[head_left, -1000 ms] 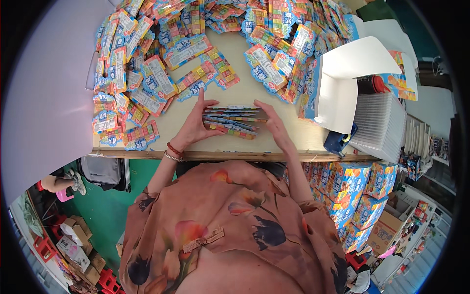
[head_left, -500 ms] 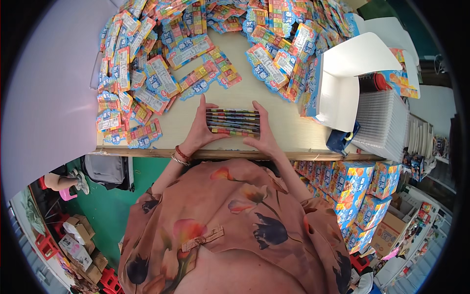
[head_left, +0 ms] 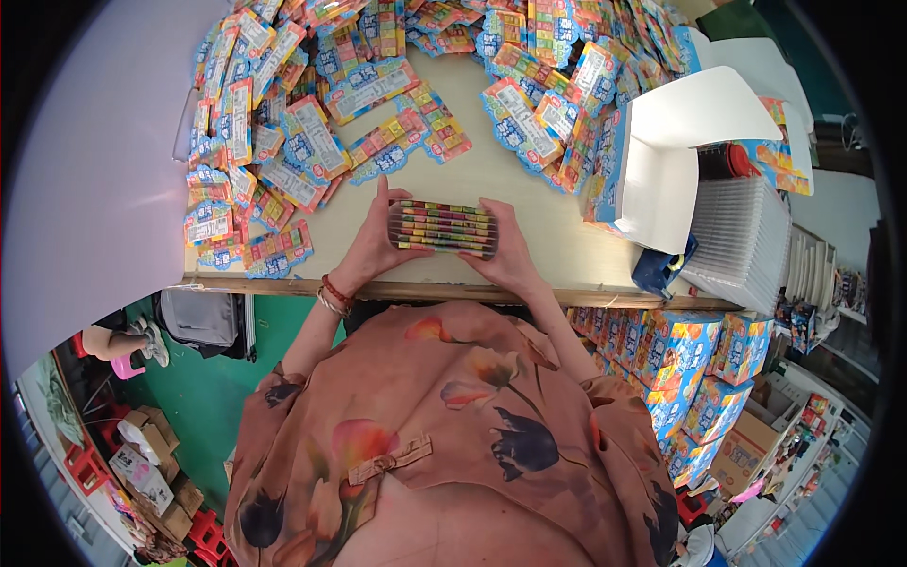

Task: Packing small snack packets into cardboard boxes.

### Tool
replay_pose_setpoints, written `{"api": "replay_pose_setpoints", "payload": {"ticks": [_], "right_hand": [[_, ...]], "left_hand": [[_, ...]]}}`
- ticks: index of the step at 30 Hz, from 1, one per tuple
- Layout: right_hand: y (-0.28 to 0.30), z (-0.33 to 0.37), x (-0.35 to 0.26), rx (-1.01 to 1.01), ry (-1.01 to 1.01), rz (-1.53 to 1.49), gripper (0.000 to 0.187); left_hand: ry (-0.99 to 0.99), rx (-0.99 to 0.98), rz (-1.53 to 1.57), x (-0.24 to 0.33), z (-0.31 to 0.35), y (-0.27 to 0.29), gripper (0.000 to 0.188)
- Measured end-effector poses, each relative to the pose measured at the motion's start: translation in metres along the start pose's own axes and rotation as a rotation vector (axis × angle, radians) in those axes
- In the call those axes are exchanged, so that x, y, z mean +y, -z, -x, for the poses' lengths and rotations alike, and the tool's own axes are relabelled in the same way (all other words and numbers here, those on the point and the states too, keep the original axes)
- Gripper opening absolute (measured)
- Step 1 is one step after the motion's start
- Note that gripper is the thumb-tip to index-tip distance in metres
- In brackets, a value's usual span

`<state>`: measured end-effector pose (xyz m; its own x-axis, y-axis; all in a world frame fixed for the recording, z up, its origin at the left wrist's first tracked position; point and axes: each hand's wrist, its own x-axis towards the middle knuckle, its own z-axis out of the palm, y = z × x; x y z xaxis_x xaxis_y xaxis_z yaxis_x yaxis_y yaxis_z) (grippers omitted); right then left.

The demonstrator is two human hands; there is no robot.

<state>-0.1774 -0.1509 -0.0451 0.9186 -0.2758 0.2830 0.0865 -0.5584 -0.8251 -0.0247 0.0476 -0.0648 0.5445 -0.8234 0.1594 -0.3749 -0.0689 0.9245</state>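
Observation:
Between my two hands is a stack of colourful blister-card packs (head_left: 443,229), held just above the near edge of the table. The edges of several packs face up in parallel rows of red, yellow and green. My left hand (head_left: 374,238) closes on the stack's left end, with its index finger pointing up past it. My right hand (head_left: 511,253) grips the right end, thumb along the near side. Loose packs of the same kind (head_left: 387,142) lie on the table beyond my hands.
Heaped packs (head_left: 312,142) curve round the far and left sides of the table (head_left: 453,113). At right stand an open white-lined box (head_left: 652,180), a blue tape dispenser (head_left: 661,271) and stacked clear plastic trays (head_left: 735,236). Filled colourful boxes (head_left: 675,354) are piled below the table's right edge.
The stack has tilted in my hands, so its rows of coloured edges show more clearly and the dark gaps are gone. Both hands have shifted slightly left.

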Motion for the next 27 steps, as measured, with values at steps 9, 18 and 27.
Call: {"api": "replay_pose_setpoints", "payload": {"ticks": [9,18,27], "right_hand": [[-0.003,0.002,0.007,-0.079,-0.078,0.033,0.104],[0.068,-0.042,0.014,-0.232,-0.188,0.350,0.081],[0.038,-0.060,0.031,0.161,-0.063,0.580,0.046]], "left_hand": [[0.033,0.037,0.139,0.004,-0.005,-0.009,0.131],[0.123,0.001,0.103,0.008,-0.010,-0.004,0.071],[0.155,-0.035,0.156,0.007,-0.002,-0.001,0.073]]}}
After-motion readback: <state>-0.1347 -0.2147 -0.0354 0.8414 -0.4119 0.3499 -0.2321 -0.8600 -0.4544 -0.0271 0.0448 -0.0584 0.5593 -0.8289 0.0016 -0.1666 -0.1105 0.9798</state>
